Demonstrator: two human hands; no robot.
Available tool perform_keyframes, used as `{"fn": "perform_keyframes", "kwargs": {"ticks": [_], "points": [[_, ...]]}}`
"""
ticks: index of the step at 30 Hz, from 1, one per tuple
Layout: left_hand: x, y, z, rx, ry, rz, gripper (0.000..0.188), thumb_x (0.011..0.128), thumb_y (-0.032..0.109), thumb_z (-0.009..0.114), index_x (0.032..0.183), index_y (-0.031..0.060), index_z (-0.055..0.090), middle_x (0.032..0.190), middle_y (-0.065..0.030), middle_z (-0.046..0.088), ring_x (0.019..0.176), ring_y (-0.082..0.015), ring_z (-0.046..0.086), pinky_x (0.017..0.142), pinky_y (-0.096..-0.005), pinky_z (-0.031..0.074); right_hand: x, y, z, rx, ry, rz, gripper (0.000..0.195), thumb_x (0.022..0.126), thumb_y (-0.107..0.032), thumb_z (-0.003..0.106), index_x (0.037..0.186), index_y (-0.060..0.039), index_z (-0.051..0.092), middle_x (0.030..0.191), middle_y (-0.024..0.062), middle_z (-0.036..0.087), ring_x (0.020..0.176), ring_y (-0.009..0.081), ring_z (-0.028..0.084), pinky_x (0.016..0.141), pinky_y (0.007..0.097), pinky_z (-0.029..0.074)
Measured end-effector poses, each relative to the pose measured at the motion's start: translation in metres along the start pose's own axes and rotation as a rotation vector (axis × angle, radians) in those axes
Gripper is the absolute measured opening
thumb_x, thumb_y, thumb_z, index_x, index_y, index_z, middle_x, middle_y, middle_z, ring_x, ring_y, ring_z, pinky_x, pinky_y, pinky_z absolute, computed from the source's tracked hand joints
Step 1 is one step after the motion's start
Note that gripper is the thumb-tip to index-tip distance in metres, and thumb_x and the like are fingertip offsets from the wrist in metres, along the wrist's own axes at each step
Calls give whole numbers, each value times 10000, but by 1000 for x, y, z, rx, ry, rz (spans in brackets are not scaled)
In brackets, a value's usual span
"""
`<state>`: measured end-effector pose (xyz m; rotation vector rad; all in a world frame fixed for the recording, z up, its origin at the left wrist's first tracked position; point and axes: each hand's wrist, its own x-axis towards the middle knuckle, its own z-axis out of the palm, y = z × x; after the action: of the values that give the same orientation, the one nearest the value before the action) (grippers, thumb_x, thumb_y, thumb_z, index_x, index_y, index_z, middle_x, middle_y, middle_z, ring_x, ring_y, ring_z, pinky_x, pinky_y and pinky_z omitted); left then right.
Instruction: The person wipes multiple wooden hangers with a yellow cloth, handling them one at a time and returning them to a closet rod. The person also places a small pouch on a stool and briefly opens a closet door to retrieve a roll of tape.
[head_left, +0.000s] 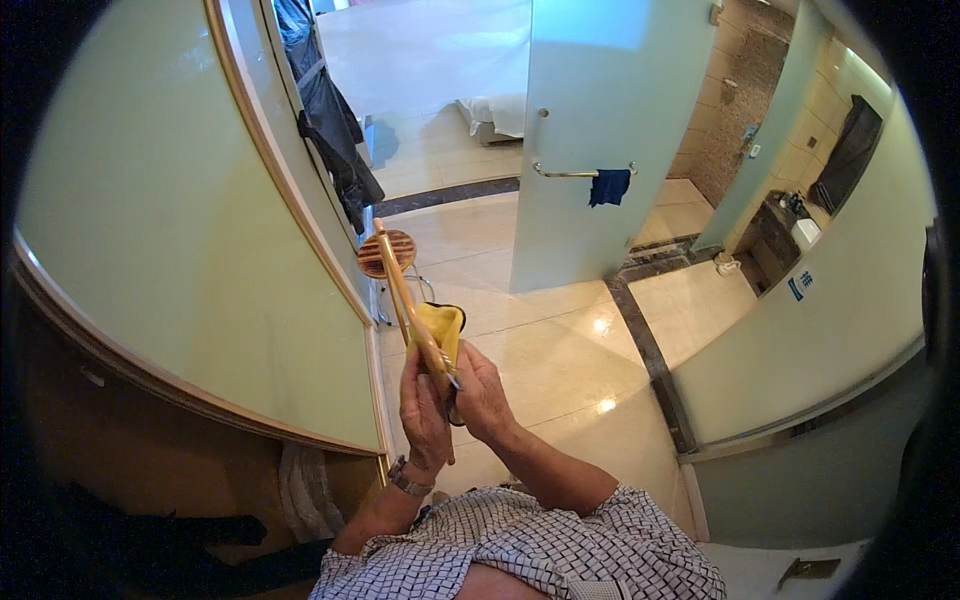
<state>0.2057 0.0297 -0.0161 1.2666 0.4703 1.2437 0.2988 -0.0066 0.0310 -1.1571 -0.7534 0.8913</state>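
Note:
Before my chest, a glossy wooden clothes hanger (403, 296) is held up at a slant, its far end pointing away from me. A yellow cloth (439, 321) with a dark edge is bunched around its near part. My left hand (425, 420), with a metal watch at the wrist, grips the hanger from the left and below. On the other side, my right hand (484, 390) pinches the cloth close to the hanger's near end. A small metal piece shows between the hands. The palms and some fingers are hidden.
A round striped wooden stool (386, 253) stands beyond the hanger. To the right is a frosted glass door (577, 232) with a dark blue towel (610, 187) on its bar. Dark garments (330, 127) hang at the left doorway. A dark stone strip (649, 345) crosses the tiled floor.

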Motion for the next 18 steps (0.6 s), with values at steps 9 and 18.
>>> {"fn": "perform_keyframes", "kwargs": {"ticks": [9,18], "points": [[15,-7,1,35,-94,-24,510,1132,199,495,1576,-19,373,1468,-129,558,1298,-197,577,1106,-335,480,-13,15,-1,-279,129,-311,325,1076,-207,567,1308,21,577,1105,225,681,1004,334,695,868,425,559],[18,55,-24,892,-160,534,297,932,47,728,1224,21,680,1160,-169,673,1073,-346,652,929,-453,532,12,-1,-52,-496,10,-359,186,1047,-149,596,1182,-23,616,966,181,684,856,318,667,783,400,546]]}}
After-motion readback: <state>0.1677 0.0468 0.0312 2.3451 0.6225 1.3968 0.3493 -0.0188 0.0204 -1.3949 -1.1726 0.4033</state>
